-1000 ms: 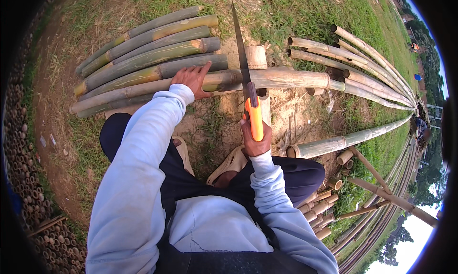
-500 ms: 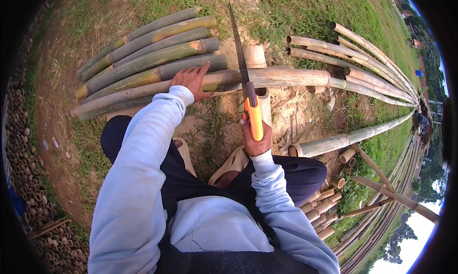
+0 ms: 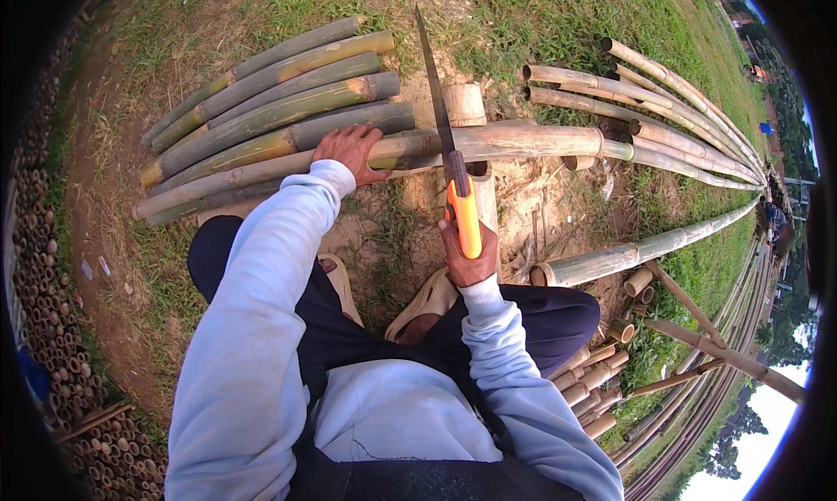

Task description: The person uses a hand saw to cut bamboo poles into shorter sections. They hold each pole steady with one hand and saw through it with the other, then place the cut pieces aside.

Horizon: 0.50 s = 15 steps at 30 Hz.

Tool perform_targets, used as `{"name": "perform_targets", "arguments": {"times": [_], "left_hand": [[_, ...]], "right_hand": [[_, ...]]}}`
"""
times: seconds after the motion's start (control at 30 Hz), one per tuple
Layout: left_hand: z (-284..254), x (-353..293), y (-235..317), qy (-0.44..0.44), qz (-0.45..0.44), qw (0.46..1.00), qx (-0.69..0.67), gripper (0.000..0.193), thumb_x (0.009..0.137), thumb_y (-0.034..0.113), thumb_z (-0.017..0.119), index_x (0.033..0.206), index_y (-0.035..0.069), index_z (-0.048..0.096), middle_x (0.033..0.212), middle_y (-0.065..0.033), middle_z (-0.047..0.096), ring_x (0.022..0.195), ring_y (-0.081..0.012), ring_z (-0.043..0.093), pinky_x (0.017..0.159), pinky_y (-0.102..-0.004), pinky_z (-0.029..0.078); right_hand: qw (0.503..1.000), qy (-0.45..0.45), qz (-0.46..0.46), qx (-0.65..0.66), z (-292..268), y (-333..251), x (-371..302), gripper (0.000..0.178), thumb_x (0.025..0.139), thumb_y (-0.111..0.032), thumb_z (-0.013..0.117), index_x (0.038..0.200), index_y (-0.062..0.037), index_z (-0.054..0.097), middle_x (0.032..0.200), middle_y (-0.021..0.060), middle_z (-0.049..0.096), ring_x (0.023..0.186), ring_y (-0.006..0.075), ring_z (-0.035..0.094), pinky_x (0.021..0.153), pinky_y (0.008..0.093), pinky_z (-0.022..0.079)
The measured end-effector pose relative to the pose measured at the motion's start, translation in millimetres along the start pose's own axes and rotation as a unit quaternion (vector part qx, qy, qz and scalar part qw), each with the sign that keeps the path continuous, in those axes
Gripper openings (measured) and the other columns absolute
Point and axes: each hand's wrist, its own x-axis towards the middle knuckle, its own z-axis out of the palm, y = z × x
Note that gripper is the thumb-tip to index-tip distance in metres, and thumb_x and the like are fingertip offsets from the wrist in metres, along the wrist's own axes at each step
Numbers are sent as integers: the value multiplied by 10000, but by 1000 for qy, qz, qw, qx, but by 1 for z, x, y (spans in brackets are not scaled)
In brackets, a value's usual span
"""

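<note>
A long bamboo pole (image 3: 536, 142) lies across in front of me, propped on short bamboo pieces (image 3: 464, 105). My left hand (image 3: 350, 152) is wrapped over its left part, with the thumb on the near side. In my right hand (image 3: 472, 255) is the orange handle of a handsaw (image 3: 443, 109). The saw's dark blade points away from me and crosses the pole near its middle. Whether the teeth are inside a cut cannot be made out.
Several green bamboo lengths (image 3: 279, 93) lie side by side at the left. More long poles (image 3: 676, 100) fan out at the far right, and a single thick pole (image 3: 610, 261) rests nearer. Short cut pieces (image 3: 593, 388) are piled by my right knee. Stacked bamboo (image 3: 78, 388) lines the left edge.
My left hand's forefinger, stretched out before, is now drawn in round the pole. The saw and my right hand look almost unmoved.
</note>
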Motion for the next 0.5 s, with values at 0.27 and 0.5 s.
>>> {"name": "perform_targets", "arguments": {"times": [0.27, 0.5], "left_hand": [[-2, -1, 1, 2, 4, 1000, -1, 788, 787, 613, 775, 1399, 175, 543, 1555, -102, 490, 1424, -302, 480, 1201, -472, 358], [3, -6, 1, 0, 5, 1000, -10, 788, 790, 612, 770, 1403, 173, 541, 1557, -105, 487, 1415, -313, 486, 1202, -470, 354]], "right_hand": [[1000, 27, -10, 12, 3, -2, 0, 197, 941, -111, 733, 870, 47, 639, 647, 52, 585, 606, 110, 521, 576, 312, 458], [999, 28, -14, 14, 3, -3, -6, 194, 939, -108, 735, 874, 49, 640, 668, 71, 613, 623, 114, 546, 597, 310, 477]]}}
